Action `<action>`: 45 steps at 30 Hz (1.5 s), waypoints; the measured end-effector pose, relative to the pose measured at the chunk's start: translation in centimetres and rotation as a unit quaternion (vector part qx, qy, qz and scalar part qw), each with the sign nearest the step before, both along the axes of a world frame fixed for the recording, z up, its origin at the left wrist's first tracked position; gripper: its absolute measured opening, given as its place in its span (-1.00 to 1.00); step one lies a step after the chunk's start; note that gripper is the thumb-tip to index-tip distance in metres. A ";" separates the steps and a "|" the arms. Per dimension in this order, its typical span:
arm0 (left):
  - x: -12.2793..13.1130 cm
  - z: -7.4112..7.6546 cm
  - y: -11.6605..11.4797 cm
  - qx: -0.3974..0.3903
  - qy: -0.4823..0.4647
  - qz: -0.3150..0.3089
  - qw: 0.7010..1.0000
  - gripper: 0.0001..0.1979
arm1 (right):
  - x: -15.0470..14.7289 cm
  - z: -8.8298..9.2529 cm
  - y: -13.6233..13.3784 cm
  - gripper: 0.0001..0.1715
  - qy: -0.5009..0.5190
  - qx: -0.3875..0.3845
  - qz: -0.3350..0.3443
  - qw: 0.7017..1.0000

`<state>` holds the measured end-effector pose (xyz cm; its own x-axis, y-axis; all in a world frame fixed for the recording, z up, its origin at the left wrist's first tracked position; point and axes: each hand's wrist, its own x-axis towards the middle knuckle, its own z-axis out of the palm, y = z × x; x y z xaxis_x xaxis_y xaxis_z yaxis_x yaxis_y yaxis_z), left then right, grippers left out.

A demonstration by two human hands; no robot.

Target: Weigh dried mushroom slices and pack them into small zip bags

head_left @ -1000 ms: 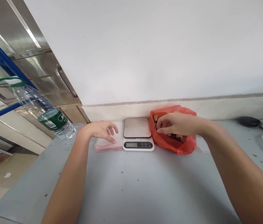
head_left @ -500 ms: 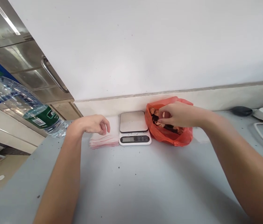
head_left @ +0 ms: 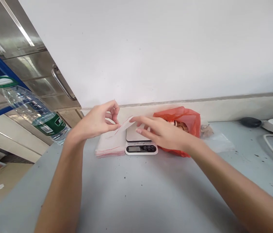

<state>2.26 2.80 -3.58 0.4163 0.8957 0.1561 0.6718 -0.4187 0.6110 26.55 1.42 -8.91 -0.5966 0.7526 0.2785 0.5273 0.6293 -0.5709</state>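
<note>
1 bag (head_left: 126, 124) edge btw L hand (head_left: 97, 121), R hand (head_left: 163, 134).

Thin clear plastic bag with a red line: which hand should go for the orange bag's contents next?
Right, likely. The left hand pinches the thin clear plastic bag; the right hand is open, right beside the orange plastic bag.

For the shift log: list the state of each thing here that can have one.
left hand, pinched on a single clear bag, held above the pile.
right hand, fingers stretched, fingertips touching that bag's other edge.
pile of clear bags, lying flat left of the scale.
scale, switched on, display lit, digits unreadable.
red bag, open, brown pieces inside.
water bottle, standing, water inside.
cabinet door, shut.
</note>
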 end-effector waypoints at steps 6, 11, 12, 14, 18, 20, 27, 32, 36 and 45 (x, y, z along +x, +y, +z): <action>1.0 -0.2 -0.3 0.047 -0.047 0.013 0.998 -0.74 | -1.4 -1.2 0.1 -0.70 0.049 0.026 -0.033 0.998; 1.3 -0.3 -0.2 0.024 -0.070 -0.002 0.997 -0.70 | -1.4 -0.8 -0.4 -0.75 0.077 0.039 -0.082 0.993; 1.4 -0.3 -0.3 0.024 -0.079 -0.001 0.997 -0.70 | -1.4 -0.8 -0.4 -0.75 0.059 0.034 -0.081 0.994; 1.5 -0.2 -0.5 0.025 -0.089 -0.002 0.996 -0.69 | -1.4 -1.0 -0.4 -0.73 0.063 0.019 -0.067 0.996; 1.6 -0.2 -0.6 0.012 -0.095 -0.008 0.995 -0.69 | -1.4 -1.2 -0.2 -0.63 0.117 0.017 -0.043 0.992; 1.7 -0.3 -0.5 0.013 -0.102 -0.013 0.995 -0.68 | -1.4 -1.3 -0.2 -0.68 0.086 0.026 -0.052 0.995; 1.7 -0.2 -0.7 0.017 -0.106 -0.028 0.994 -0.67 | -1.5 -1.7 -0.2 -0.65 0.150 0.052 -0.067 0.985; 1.8 -0.3 -0.7 0.000 -0.099 -0.030 0.995 -0.66 | -1.5 -1.5 -0.2 -0.70 0.090 0.049 -0.064 0.993; 2.0 -0.5 -0.8 0.018 -0.097 -0.015 0.995 -0.68 | -1.5 -1.0 -0.5 -0.66 0.081 0.039 -0.089 0.992; 3.0 -0.8 -1.3 0.122 -0.143 -0.013 0.982 -0.75 | -1.9 -0.8 -0.3 -0.62 0.106 -0.072 -0.198 0.972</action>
<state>5.26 1.52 -4.39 0.3471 0.8071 0.4776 0.4750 -0.5904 0.6525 24.66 1.10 -9.74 -0.1929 0.9518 0.2385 0.5724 0.3066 -0.7605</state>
